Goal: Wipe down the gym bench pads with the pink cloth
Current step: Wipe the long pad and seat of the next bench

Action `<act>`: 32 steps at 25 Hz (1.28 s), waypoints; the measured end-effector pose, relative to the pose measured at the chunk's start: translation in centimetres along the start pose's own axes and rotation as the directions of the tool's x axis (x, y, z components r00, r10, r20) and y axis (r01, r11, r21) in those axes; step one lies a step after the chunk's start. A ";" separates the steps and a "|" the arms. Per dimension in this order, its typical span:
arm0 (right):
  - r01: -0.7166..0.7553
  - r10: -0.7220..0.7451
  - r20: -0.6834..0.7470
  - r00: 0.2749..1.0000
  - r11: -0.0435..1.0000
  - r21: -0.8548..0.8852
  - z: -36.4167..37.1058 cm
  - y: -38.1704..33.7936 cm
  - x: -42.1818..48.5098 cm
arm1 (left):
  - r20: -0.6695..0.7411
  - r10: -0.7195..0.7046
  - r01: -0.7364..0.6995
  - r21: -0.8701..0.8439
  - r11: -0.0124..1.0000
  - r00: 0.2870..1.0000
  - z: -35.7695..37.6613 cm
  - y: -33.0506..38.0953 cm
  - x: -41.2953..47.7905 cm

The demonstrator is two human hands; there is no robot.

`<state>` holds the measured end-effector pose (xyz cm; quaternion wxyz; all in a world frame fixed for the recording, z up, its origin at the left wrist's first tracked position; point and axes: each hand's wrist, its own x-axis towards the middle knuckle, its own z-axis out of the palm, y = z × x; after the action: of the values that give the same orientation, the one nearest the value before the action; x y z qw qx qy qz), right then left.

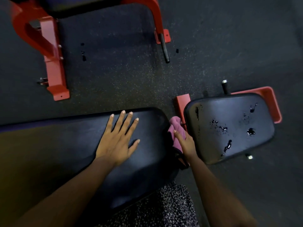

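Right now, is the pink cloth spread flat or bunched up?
Bunched: the cloth is crumpled in the right hand, at the end of the long pad.

The long black pad point(65, 145) runs in from my left, and my left hand point(117, 141) lies flat on it near its rounded end, fingers spread. Just past that end is the shorter seat pad point(213, 145), with dark puddles point(250, 131) scattered over its top. In the gap between them my right hand point(185, 143) holds the pink cloth point(176, 127) against the long pad's end. The dark speckled floor point(114, 76) carries a red frame point(54, 63) and a few wet spots point(83, 57).
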<state>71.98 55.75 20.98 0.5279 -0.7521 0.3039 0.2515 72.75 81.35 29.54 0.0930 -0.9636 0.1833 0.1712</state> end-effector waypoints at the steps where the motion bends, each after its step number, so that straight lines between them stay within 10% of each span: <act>1: -0.026 0.026 -0.026 0.999 1.000 0.010 -0.1 1.1 -1.1 | 0.001 -0.001 0.001 0.003 1.000 1.000 0.0 0.0 0.1; 6: -0.039 0.054 -0.123 0.991 0.992 0.117 0.0 4.4 -5.4 | -0.022 0.002 -0.001 0.038 0.999 1.000 0.1 0.0 0.1; 14: 0.085 -0.158 -0.252 0.955 0.957 -0.278 -3.4 0.9 -7.8 | -0.011 0.037 -0.038 -0.107 0.994 0.999 -1.2 1.0 -0.8; 22: 0.282 -0.626 -0.133 0.768 0.517 -0.809 -7.4 -5.9 -0.2 | 0.013 0.242 -0.241 -0.077 0.968 0.970 0.7 10.0 6.1; 27: 0.251 -0.592 0.117 0.798 0.149 -0.957 -5.0 -1.2 5.9 | 0.072 0.220 -0.221 0.010 0.975 0.973 1.9 10.8 6.5; 32: 0.358 -0.551 0.262 0.792 0.073 -0.931 -7.7 -2.5 7.7 | 0.071 0.226 -0.227 0.016 0.974 0.972 1.8 10.9 6.8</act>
<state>79.59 47.59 19.65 -0.0166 -0.9819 -0.1237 0.1422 73.96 69.62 24.19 0.0907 -0.9287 0.2908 0.2115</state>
